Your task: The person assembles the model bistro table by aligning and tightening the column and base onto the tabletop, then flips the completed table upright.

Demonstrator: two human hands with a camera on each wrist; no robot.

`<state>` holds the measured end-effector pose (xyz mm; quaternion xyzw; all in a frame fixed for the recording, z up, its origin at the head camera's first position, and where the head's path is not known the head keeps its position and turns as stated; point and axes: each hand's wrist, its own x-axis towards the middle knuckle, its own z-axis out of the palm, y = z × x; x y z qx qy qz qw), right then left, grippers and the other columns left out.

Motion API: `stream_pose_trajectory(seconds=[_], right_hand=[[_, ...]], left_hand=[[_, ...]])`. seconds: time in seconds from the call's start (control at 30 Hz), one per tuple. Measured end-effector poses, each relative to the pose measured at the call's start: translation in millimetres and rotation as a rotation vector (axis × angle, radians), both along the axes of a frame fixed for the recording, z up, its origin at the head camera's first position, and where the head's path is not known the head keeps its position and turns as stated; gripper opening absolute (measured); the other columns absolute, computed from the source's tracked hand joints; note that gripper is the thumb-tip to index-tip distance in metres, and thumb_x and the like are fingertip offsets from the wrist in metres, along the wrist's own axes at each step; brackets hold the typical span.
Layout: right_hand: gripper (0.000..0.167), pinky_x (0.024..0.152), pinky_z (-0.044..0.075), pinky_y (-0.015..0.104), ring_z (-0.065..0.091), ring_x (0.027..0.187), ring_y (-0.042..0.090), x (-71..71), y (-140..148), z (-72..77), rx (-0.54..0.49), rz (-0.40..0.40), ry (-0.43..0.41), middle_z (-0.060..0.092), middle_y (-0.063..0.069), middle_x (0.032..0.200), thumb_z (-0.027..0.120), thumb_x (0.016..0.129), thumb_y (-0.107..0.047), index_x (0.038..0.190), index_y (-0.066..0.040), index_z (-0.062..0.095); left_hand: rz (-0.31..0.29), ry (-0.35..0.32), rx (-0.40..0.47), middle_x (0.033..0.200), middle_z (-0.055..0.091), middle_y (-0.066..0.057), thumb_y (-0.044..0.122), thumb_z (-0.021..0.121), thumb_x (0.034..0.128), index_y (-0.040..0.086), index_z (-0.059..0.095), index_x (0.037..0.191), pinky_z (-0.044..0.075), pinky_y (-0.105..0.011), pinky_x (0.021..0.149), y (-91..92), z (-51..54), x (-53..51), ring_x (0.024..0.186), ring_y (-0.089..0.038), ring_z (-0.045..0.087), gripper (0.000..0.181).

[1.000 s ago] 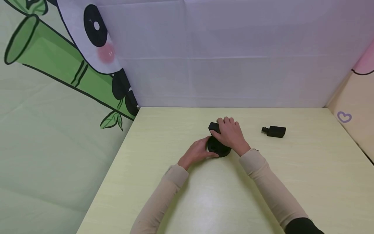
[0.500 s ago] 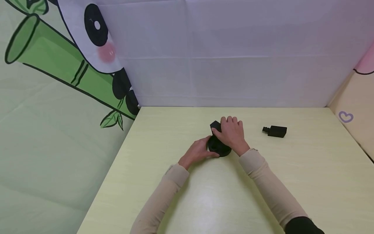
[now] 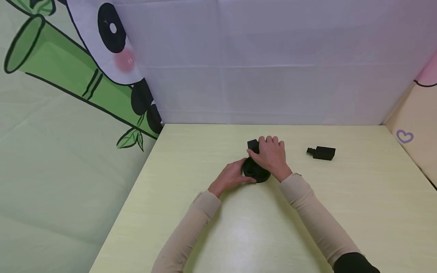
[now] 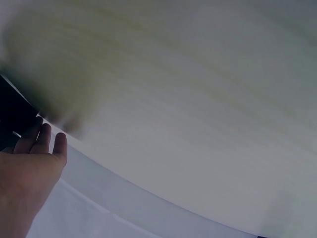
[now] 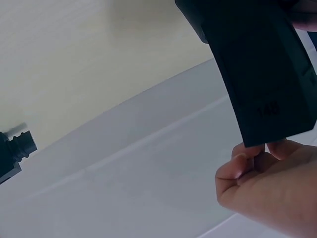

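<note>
Left hand point(image 3: 230, 176) curled round base point(image 3: 255, 172), right hand point(image 3: 272, 155) gripping block point(image 3: 252, 145), loose block point(image 3: 323, 153) apart, back edge of table point(image 3: 205, 151) near, front roomier

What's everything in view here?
table: one, pale yellow, below
round piece: one, black, right of centre
held block: one, black, beyond the round piece
loose block: one, black, on the table, right
walls: three; pale green left, lilac back, beige right
cartoon animal: one, white and black, upper left
bamboo drawing: one, green, upper left
heart drawing: one, purple, far right
pink patch: one, pink, right edge
cloth: one, black, bottom right
sleeves: two, beige, on forearms
left hand: one, bare, gripping the round piece
right hand: one, bare, gripping held block
</note>
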<state>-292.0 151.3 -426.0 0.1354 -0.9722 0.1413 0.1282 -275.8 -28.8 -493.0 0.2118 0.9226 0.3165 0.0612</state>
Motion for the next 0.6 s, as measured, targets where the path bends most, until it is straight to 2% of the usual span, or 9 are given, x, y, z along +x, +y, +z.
stream_pose_trajectory(seconds=[0.2,0.3,0.43,0.5,0.6], right_hand=[[0.056,0.081,0.042,0.052,0.052,0.09,0.039,-0.2,-0.1,0.2,0.02,-0.03,0.007,0.059,0.02,0.088,0.067,0.096,-0.053,0.094,0.003,0.061],[0.06,0.084,0.04,0.053,0.051,0.096,0.041,-0.2,1.3,1.6,0.003,-0.026,-0.015,0.06,0.023,0.097,0.067,0.096,-0.054,0.107,0.004,0.062],[0.061,0.091,0.037,0.059,0.048,0.106,0.044,-0.9,3.6,3.8,-0.001,0.033,-0.036,0.059,0.027,0.112,0.066,0.098,-0.046,0.132,0.004,0.059],[0.059,0.092,0.037,0.06,0.048,0.106,0.045,-1.4,4.4,3.4,0.019,0.052,-0.027,0.058,0.027,0.112,0.066,0.099,-0.043,0.134,0.004,0.059],[0.056,0.089,0.038,0.059,0.049,0.102,0.044,-2.4,5.3,1.8,0.035,0.04,-0.009,0.058,0.026,0.106,0.07,0.098,-0.043,0.125,0.005,0.061]], left_hand=[[0.001,-0.005,0.004,0.13,0.066,-0.006,0.045,0.087,0.0844,0.01,0.055,0.142,0.049,-0.036,0.101,-0.6,0.7,-0.5,0.116,-0.021,0.062,0.074],[0.0,-0.006,0.002,0.13,0.066,-0.006,0.045,0.087,0.0845,0.011,0.055,0.142,0.049,-0.036,0.101,-0.8,0.5,-0.7,0.116,-0.021,0.062,0.074],[0.002,-0.007,-0.001,0.131,0.066,-0.006,0.045,0.087,0.0844,0.01,0.055,0.143,0.049,-0.037,0.102,-1.9,0.6,-0.2,0.116,-0.021,0.061,0.075],[0.0,-0.005,-0.005,0.132,0.065,-0.006,0.045,0.086,0.0847,0.01,0.054,0.144,0.049,-0.036,0.102,-2.3,0.1,-0.5,0.117,-0.021,0.061,0.076],[-0.003,-0.005,-0.008,0.132,0.065,-0.006,0.044,0.086,0.085,0.01,0.054,0.145,0.049,-0.037,0.102,-2.5,-0.3,-0.6,0.117,-0.021,0.062,0.076]])
